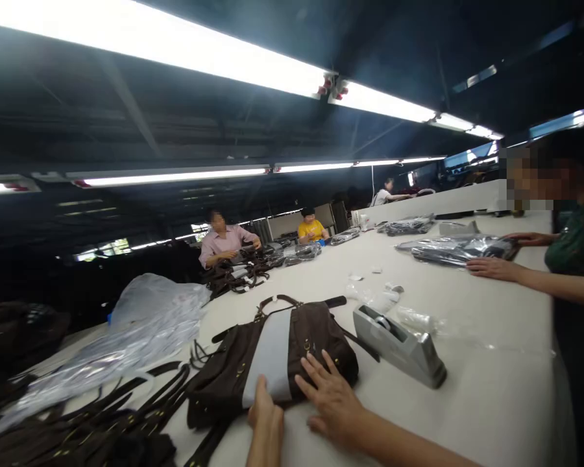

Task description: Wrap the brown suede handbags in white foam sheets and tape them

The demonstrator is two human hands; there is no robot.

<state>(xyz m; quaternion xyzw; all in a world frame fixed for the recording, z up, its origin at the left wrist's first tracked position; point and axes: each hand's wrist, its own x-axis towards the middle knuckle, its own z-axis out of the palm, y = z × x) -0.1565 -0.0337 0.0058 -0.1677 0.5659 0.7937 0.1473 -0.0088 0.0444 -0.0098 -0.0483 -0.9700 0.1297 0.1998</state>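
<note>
A dark brown handbag with brass-coloured fittings lies on the white table in front of me. A pale grey band runs across its middle. My left hand grips the near edge of the bag, its thumb on the band and its other fingers mostly hidden. Spread fingers of my right hand rest flat on the bag, just right of the band. A grey tape dispenser stands to the right of the bag, close to its strap.
More brown bags are heaped at the near left, beside clear plastic bags. Across the right side, a co-worker's hands touch a plastic-wrapped bag. Crumpled plastic lies beyond the dispenser. Other people work farther back.
</note>
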